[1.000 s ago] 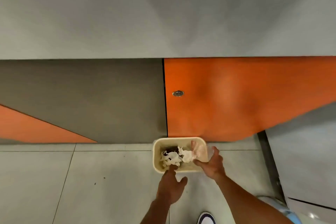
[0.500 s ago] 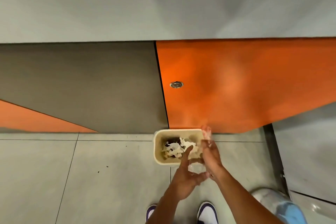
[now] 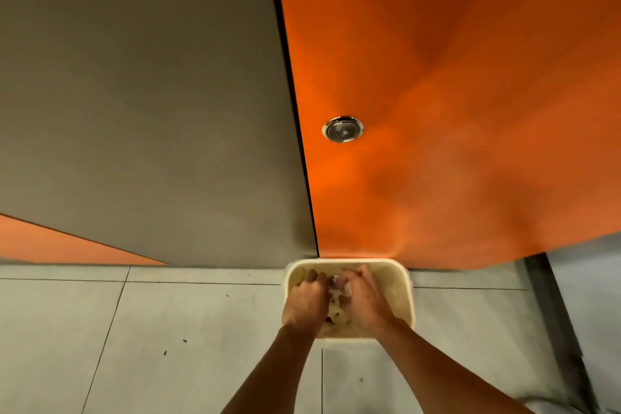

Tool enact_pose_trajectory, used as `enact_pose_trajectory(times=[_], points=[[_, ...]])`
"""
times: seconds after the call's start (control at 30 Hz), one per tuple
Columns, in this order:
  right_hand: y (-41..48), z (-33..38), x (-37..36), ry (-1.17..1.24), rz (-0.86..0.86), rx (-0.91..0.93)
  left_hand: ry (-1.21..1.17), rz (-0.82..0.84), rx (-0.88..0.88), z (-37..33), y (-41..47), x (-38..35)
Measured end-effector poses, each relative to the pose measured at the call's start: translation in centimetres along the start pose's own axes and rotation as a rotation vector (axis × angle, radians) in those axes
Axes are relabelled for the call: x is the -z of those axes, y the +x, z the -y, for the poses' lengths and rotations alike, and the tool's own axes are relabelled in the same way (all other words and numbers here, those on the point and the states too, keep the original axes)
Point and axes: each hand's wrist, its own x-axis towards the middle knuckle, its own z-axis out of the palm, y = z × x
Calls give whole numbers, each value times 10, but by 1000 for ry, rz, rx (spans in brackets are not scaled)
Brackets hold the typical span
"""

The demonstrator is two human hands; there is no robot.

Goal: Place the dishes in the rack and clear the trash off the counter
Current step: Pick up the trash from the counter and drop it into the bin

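A beige rectangular trash bin (image 3: 407, 289) stands on the tiled floor against the cabinet base. Both my hands are down inside it, side by side. My left hand (image 3: 304, 301) and my right hand (image 3: 364, 302) have their fingers curled downward around crumpled clear plastic and white paper trash (image 3: 336, 309), which shows only in the gap between them. The rest of the bin's contents is hidden under my hands. No dishes or rack are in view.
An orange cabinet door (image 3: 470, 111) with a round metal knob (image 3: 343, 129) rises directly behind the bin, with a grey panel (image 3: 151, 94) to its left. Pale floor tiles (image 3: 151, 346) spread to the left. A dark metal strip (image 3: 551, 312) runs down the right.
My view has dropped much closer to the bin. Both hands, which held clear plastic just above the bin, have gone down into it with the trash.
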Motion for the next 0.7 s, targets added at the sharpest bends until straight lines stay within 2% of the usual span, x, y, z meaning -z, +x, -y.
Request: enact_pose_trajectory(times=[0.07, 0.13, 0.2, 0.27, 0.37, 0.53, 0.7], points=[[14, -11, -15, -42, 67, 33, 147, 98, -79, 2, 10, -11], [21, -15, -23, -133, 211, 49, 251, 210, -100, 0, 15, -16], [27, -12, -26, -258, 291, 48, 266, 326, -67, 0, 15, -19], [29, -13, -24, -350, 405, -23, 270, 372, -48, -3, 11, -14], [26, -4, -8, -391, 411, -80, 195, 304, 23, -11, 0, 10], [-15, 29, 39, -246, 400, -90, 14, 201, 117, -22, -46, 67], [-109, 78, 101, -12, 151, -49, -418, 8, 228, -47, -121, 129]])
